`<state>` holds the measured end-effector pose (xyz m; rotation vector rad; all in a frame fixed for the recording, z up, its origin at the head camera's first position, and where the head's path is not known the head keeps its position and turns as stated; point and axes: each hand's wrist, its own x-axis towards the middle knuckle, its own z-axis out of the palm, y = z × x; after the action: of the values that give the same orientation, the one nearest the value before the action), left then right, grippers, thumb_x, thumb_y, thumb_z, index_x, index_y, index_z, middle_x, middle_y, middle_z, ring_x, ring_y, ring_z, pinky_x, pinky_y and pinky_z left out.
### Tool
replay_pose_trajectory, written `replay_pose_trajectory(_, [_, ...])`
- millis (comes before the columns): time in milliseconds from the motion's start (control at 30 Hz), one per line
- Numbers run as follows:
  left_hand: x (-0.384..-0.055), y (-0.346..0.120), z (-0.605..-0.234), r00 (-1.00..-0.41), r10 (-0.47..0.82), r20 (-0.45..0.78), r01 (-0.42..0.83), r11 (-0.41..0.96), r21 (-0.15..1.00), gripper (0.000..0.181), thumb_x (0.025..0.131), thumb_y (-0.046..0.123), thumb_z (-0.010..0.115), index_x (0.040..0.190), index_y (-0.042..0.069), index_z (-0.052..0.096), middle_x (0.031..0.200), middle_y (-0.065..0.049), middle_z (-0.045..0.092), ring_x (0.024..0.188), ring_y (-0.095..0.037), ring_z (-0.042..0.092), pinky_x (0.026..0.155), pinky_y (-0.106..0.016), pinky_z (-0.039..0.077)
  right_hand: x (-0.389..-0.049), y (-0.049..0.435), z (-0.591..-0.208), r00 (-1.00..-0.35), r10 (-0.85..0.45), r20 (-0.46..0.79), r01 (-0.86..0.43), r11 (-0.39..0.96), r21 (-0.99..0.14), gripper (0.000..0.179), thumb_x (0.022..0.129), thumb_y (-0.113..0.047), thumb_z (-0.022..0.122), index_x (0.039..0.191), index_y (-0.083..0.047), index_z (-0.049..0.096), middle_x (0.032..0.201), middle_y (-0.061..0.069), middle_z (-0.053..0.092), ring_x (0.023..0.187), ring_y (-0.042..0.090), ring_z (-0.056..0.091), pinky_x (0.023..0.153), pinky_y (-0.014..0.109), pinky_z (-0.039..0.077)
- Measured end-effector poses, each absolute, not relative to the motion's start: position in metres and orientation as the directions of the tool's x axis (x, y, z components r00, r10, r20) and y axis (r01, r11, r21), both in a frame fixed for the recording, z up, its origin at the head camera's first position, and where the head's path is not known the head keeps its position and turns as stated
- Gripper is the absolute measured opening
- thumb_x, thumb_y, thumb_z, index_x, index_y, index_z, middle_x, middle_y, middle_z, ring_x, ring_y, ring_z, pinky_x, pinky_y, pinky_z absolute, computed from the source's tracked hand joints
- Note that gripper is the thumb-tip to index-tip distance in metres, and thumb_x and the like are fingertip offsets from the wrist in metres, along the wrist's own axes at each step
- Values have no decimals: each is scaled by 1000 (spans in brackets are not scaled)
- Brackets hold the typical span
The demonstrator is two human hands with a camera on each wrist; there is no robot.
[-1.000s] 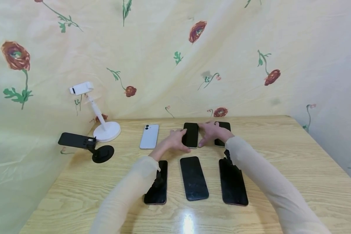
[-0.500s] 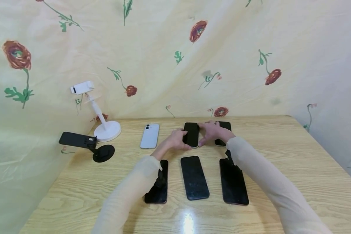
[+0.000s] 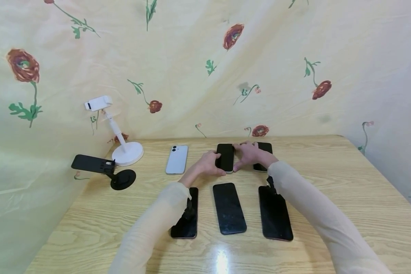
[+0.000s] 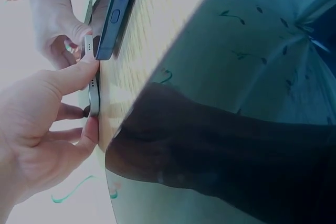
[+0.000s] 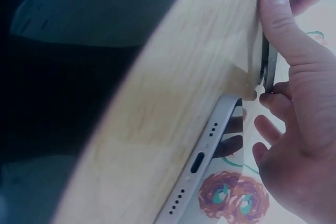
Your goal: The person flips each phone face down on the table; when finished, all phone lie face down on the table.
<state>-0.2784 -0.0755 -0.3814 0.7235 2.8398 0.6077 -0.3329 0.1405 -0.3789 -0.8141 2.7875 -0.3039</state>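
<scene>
A black-screened smartphone lies face up in the middle of the back row on the wooden table. My left hand grips its left side, fingers at the upper edge and thumb near the bottom corner. From the other side my right hand holds the phone's right edge between thumb and fingers. Seen end-on in the left wrist view, the phone's pale frame sits between the left thumb and fingers. The right thumb presses along the phone's edge in the right wrist view.
A second dark phone lies partly under the right hand. A pale phone lies camera side up at back left. Three dark phones, the middle one among them, form the front row. White and black phone stands are far left.
The head view has drifted slightly, so everything sits a little farther right. Both hands stay at the same phone.
</scene>
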Motion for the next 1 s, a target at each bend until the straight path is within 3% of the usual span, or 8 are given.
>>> replay_pose_trajectory(367, [-278, -82, -380, -864, 498, -76, 392, 759, 520, 83, 89, 30, 77, 150, -8, 35, 152, -26, 36, 139, -34, 37, 112, -38, 32, -328, 143, -374, -829, -554, -76, -502, 797, -335, 109, 75, -50, 86, 154, 1, 33, 146, 27, 45, 137, 51, 28, 106, 71, 14])
replay_pose_trajectory(767, [-278, -83, -377, -823, 567, -44, 472, 724, 504, 74, 92, 19, 74, 153, 0, 36, 145, -24, 47, 134, -33, 44, 107, -39, 38, -331, 141, -369, -818, -570, -82, -503, 776, -381, 110, 77, -48, 85, 155, 3, 27, 150, 26, 40, 138, 54, 28, 106, 73, 14])
replay_pose_trajectory(900, [-278, -83, -378, -812, 583, -32, 491, 711, 504, 73, 93, 16, 73, 153, 0, 36, 142, -24, 51, 130, -33, 49, 104, -38, 41, -332, 141, -371, -818, -569, -83, -500, 775, -388, 113, 75, -51, 85, 156, 2, 26, 150, 27, 40, 134, 52, 35, 105, 66, 28])
replay_pose_trajectory(1000, [-279, -83, -379, -809, 587, -25, 494, 702, 513, 74, 93, 16, 73, 154, 2, 35, 140, -23, 53, 125, -29, 51, 102, -35, 42, -333, 142, -370, -818, -567, -90, -489, 770, -409, 115, 75, -52, 85, 158, 0, 23, 151, 29, 37, 121, 46, 50, 102, 57, 40])
